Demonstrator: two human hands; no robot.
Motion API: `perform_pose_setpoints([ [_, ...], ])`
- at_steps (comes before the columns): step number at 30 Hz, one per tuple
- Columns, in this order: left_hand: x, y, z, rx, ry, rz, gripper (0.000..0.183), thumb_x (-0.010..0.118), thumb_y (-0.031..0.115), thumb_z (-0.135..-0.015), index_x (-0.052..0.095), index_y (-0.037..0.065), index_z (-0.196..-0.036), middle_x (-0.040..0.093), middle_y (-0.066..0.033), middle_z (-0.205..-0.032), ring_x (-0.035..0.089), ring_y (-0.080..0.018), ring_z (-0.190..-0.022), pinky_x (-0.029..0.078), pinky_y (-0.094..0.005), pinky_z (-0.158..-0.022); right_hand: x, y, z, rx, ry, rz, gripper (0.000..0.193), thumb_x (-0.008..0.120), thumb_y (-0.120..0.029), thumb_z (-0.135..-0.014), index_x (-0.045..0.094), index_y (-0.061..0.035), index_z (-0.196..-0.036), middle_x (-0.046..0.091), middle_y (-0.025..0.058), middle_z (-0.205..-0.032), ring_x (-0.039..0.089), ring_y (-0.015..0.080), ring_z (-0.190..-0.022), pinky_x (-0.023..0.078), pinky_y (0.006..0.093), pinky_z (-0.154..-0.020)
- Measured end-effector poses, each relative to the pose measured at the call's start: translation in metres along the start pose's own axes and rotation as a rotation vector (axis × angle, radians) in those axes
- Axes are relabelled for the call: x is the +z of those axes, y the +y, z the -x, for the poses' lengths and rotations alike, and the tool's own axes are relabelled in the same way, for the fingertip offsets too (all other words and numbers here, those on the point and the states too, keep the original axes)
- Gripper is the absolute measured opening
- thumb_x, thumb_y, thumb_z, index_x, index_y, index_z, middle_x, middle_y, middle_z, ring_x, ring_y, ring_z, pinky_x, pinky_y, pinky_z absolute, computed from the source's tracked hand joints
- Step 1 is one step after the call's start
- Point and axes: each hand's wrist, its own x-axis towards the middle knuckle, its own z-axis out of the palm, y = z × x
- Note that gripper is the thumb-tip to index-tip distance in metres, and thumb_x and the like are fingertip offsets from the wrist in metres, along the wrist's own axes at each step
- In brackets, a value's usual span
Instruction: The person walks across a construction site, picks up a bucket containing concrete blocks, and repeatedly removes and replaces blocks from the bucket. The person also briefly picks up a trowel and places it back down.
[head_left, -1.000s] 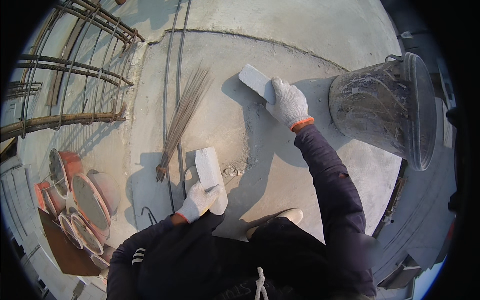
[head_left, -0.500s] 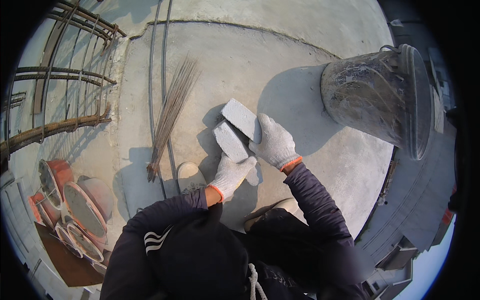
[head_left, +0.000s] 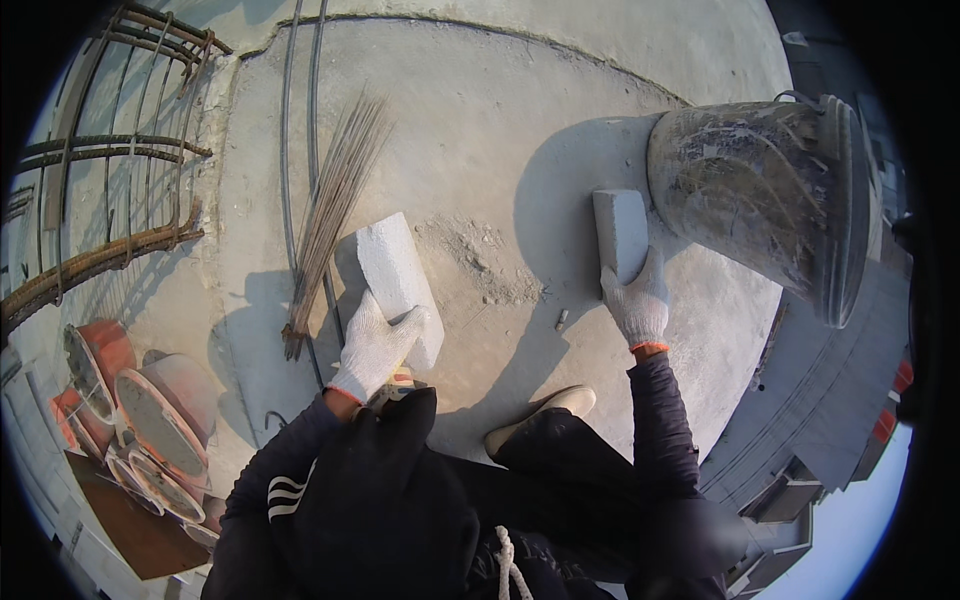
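Note:
My left hand [head_left: 378,345], in a white knit glove with an orange cuff, is closed on a pale grey rough-surfaced block [head_left: 392,255]. The block is tilted, its far end beside a bundle of thin rusty wires [head_left: 337,215]. On the other side, my gloved right hand [head_left: 638,302] grips a second pale block [head_left: 622,228] by its near end, close to the base of a large stained bucket [head_left: 745,190]. Between the two blocks, crumbled grey debris [head_left: 480,260] lies on the concrete floor [head_left: 470,110]. Whether either block touches the floor I cannot tell.
Long thin rods [head_left: 289,140] run along the floor beneath the wires. At the far left, rusty rebar [head_left: 110,250] sticks out. Several red buckets [head_left: 170,415] stand at the lower left, some with grey contents. A small grey piece [head_left: 562,319] lies near the debris.
The two blocks, close together before, are now apart. My left hand has carried one leftward; my right hand has carried the other right toward the large bucket. The debris between them is now visible.

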Motion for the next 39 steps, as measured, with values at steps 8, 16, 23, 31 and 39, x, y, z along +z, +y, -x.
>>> perform_pose_setpoints([
  [8,-0.04,0.068,-0.058,0.15,-0.099,-0.56,0.063,0.081,0.044,-0.084,0.057,-0.005,-0.116,0.073,-0.0291,-0.102,0.073,-0.0445,-0.098,0.059,-0.05,-0.082,0.021,0.007,0.109,0.55,0.09,-0.038,0.072,0.078,-0.04,-0.081,0.046,-0.0018,-0.132,0.067,0.0285,-0.12,0.068,0.0478,-0.113,0.054,0.052,-0.097],
  [16,-0.011,0.099,-0.089,0.279,-0.281,-0.763,0.067,0.078,0.05,-0.085,0.055,-0.005,-0.114,0.07,-0.0285,-0.1,0.072,-0.0462,-0.095,0.059,-0.0517,-0.081,0.071,-0.086,0.12,0.297,0.2,-0.022,0.065,0.084,-0.041,-0.081,0.054,-0.0043,-0.126,0.063,0.0232,-0.112,0.068,0.044,-0.102,0.056,0.0522,-0.088],
  [23,-0.024,0.091,-0.097,0.398,-0.329,-0.762,0.071,0.075,0.054,-0.087,0.053,-0.007,-0.114,0.071,-0.029,-0.096,0.075,-0.0437,-0.09,0.062,-0.0493,-0.076,0.065,-0.136,0.104,0.296,-0.037,-0.065,0.071,0.085,-0.042,-0.08,0.054,-0.0028,-0.13,0.061,0.0251,-0.114,0.068,0.043,-0.102,0.058,0.0517,-0.082],
  [31,-0.028,0.086,-0.098,0.29,-0.319,-0.609,0.07,0.076,0.054,-0.087,0.054,-0.005,-0.117,0.072,-0.0292,-0.098,0.075,-0.0441,-0.094,0.061,-0.0495,-0.08,0.082,-0.123,0.113,0.306,-0.022,-0.033,0.112,0.089,-0.048,-0.074,0.031,0.0016,-0.156,0.045,0.038,-0.14,0.052,0.053,-0.128,0.049,0.0542,-0.106],
  [39,-0.031,0.089,-0.092,0.257,-0.283,-0.581,0.073,0.078,0.055,-0.084,0.055,-0.006,-0.116,0.072,-0.0296,-0.1,0.073,-0.0461,-0.097,0.059,-0.0513,-0.082,0.037,-0.017,0.108,0.311,-0.213,-0.955,0.099,0.086,-0.017,-0.079,0.03,0.0031,-0.158,0.063,0.0244,-0.133,0.07,0.0288,-0.112,0.061,0.0394,-0.09],
])
